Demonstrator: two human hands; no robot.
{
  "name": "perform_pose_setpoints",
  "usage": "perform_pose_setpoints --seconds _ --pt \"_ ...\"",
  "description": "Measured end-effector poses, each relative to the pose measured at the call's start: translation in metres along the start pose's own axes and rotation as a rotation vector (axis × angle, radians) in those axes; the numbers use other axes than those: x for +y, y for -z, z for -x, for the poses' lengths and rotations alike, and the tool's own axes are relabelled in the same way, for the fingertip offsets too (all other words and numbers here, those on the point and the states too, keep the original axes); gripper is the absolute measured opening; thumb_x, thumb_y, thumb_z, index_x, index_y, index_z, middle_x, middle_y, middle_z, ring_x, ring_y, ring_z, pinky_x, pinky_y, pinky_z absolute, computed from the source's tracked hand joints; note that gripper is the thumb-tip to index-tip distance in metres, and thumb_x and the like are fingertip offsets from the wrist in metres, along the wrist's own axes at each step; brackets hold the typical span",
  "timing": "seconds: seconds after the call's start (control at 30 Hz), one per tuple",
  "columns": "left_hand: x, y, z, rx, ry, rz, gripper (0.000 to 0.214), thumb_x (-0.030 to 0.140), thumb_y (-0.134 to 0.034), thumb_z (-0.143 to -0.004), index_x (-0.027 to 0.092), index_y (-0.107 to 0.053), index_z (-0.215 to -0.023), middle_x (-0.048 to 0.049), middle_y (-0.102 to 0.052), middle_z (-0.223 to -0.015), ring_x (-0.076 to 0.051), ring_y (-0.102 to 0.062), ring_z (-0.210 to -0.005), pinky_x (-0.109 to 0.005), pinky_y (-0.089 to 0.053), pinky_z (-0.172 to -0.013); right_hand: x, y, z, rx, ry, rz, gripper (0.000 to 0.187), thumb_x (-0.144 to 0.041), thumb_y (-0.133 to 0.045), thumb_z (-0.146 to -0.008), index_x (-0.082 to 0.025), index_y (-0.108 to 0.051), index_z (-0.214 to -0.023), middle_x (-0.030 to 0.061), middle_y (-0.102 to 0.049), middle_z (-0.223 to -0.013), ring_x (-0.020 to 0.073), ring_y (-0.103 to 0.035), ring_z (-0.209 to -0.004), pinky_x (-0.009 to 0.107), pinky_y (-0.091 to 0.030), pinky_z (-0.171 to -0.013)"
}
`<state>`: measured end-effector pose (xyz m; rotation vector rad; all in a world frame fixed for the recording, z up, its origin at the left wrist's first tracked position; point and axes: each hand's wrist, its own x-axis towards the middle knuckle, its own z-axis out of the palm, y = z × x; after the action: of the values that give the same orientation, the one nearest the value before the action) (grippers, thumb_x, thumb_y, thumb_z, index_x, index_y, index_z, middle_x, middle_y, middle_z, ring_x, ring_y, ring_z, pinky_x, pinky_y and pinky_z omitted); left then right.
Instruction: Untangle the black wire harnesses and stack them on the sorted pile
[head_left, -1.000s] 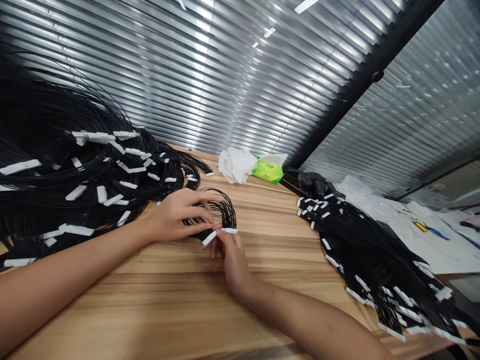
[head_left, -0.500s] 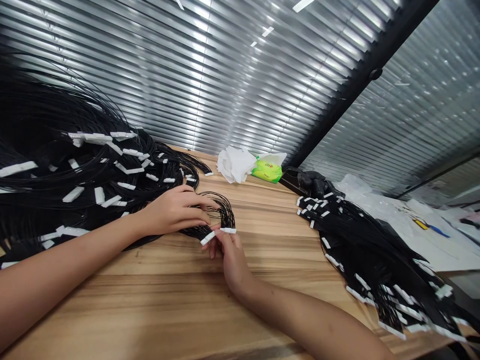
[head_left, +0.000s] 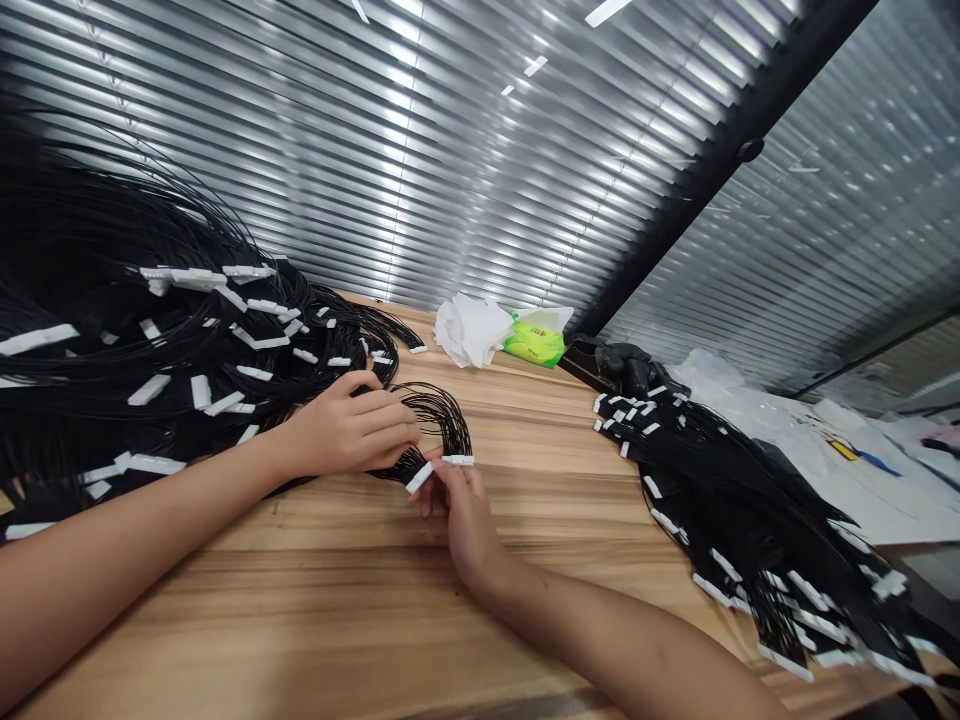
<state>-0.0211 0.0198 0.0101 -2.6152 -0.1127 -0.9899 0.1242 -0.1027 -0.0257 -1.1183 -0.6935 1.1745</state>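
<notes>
A small bundle of thin black wires [head_left: 442, 425] arcs over the wooden table [head_left: 570, 540], with white plastic connectors [head_left: 419, 477] at its near end. My right hand [head_left: 461, 510] pinches the bundle at these connectors. My left hand [head_left: 349, 428] lies on the wires to the left, its fingers curled over strands. A large heap of black wires with white connectors [head_left: 157, 385] lies beside my left forearm and partly under it.
A second heap of black wires with white connectors [head_left: 750, 520] lies at the table's right side. Crumpled white tissue [head_left: 471, 332], a green packet [head_left: 535, 344] and a black glove-like object [head_left: 626, 366] stand at the far edge. Slatted blinds [head_left: 375, 150] rise behind.
My left hand has slid slightly left and closer along the wires, uncovering more of the arc. My right hand and the connectors have hardly moved.
</notes>
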Motion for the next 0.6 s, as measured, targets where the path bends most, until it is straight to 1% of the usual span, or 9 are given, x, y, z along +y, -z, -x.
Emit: perform_pose_setpoints --seconds 0.03,0.1,0.2,0.3,0.37,0.4,0.47,0.53,0.6 --pt "-0.001 -0.001 0.001 -0.006 0.027 -0.034 0.007 0.029 -0.058 -0.088 0.03 -0.064 -0.086 0.0067 -0.073 -0.078 -0.013 -0.065 -0.071 -0.032 -0.04 -0.078 0.0 0.0 0.0 -0.002 -0.003 -0.003 0.021 -0.041 -0.059 -0.07 -0.019 -0.06 -0.07 -0.0019 -0.058 -0.046 0.0139 -0.046 -0.047 0.026 -0.033 -0.047" --pt "-0.005 -0.003 0.003 -0.017 0.083 -0.11 0.01 0.031 -0.057 -0.087 0.027 -0.062 -0.08 0.0053 -0.07 -0.068 -0.014 -0.061 -0.063 -0.033 -0.038 -0.071 -0.001 -0.001 0.001 -0.008 -0.006 -0.011 0.021 -0.041 -0.059 -0.069 -0.02 -0.059 -0.07 -0.0018 -0.059 -0.046 0.0137 -0.045 -0.047 0.025 -0.033 -0.047" --pt "-0.011 -0.005 0.006 -0.037 0.185 -0.146 0.017 0.032 -0.053 -0.09 0.025 -0.06 -0.076 0.0044 -0.065 -0.061 -0.015 -0.056 -0.057 -0.034 -0.036 -0.069 -0.002 -0.002 0.002 -0.018 -0.022 -0.011 0.02 -0.041 -0.059 -0.068 -0.02 -0.058 -0.07 -0.0016 -0.06 -0.047 0.0136 -0.046 -0.047 0.025 -0.032 -0.047" --pt "-0.013 -0.005 0.005 -0.046 0.365 -0.103 0.019 0.032 -0.047 -0.093 0.023 -0.06 -0.083 0.0026 -0.067 -0.065 -0.016 -0.057 -0.059 -0.035 -0.038 -0.075 -0.004 -0.003 0.004 -0.025 -0.034 -0.012 0.022 -0.041 -0.059 -0.067 -0.02 -0.059 -0.071 -0.0019 -0.06 -0.047 0.0138 -0.047 -0.047 0.025 -0.033 -0.048" --pt "-0.012 -0.004 0.004 -0.033 0.441 -0.062 0.019 0.029 -0.043 -0.094 0.022 -0.061 -0.09 -0.0005 -0.072 -0.08 -0.018 -0.062 -0.07 -0.037 -0.038 -0.08 -0.005 -0.003 0.005 -0.024 -0.034 -0.015 0.022 -0.041 -0.059 -0.067 -0.02 -0.059 -0.072 -0.0022 -0.06 -0.047 0.0136 -0.047 -0.047 0.026 -0.033 -0.048" --pt "-0.01 -0.004 0.004 -0.011 0.444 -0.05 0.019 0.027 -0.043 -0.094 0.022 -0.061 -0.094 -0.002 -0.073 -0.089 -0.019 -0.064 -0.079 -0.038 -0.037 -0.083 -0.005 -0.003 0.005 -0.024 -0.033 -0.015 0.022 -0.041 -0.059 -0.068 -0.02 -0.059 -0.073 -0.0023 -0.06 -0.047 0.0136 -0.047 -0.047 0.026 -0.033 -0.048" --pt "-0.007 -0.005 0.005 0.062 0.39 -0.059 0.017 0.025 -0.048 -0.091 0.024 -0.062 -0.099 -0.0025 -0.073 -0.102 -0.021 -0.065 -0.096 -0.04 -0.036 -0.089 -0.004 -0.003 0.005 -0.027 -0.032 -0.01 0.022 -0.04 -0.058 -0.068 -0.019 -0.06 -0.073 -0.0022 -0.061 -0.047 0.0134 -0.047 -0.048 0.026 -0.033 -0.049" --pt "-0.003 -0.007 0.007 0.121 0.304 -0.095 0.016 0.026 -0.055 -0.088 0.028 -0.064 -0.101 0.0001 -0.074 -0.105 -0.022 -0.063 -0.105 -0.04 -0.034 -0.095 -0.004 -0.003 0.005 -0.03 -0.031 0.0 0.021 -0.04 -0.058 -0.068 -0.019 -0.06 -0.073 -0.0021 -0.061 -0.048 0.0131 -0.047 -0.048 0.026 -0.033 -0.049" --pt "0.0 -0.009 0.011 0.144 0.236 -0.121 0.019 0.027 -0.06 -0.085 0.033 -0.064 -0.103 0.0033 -0.074 -0.106 -0.022 -0.062 -0.11 -0.04 -0.032 -0.1 -0.004 -0.003 0.005 -0.026 -0.032 0.007 0.022 -0.04 -0.058 -0.068 -0.019 -0.059 -0.073 -0.002 -0.061 -0.048 0.0129 -0.046 -0.048 0.026 -0.034 -0.05"
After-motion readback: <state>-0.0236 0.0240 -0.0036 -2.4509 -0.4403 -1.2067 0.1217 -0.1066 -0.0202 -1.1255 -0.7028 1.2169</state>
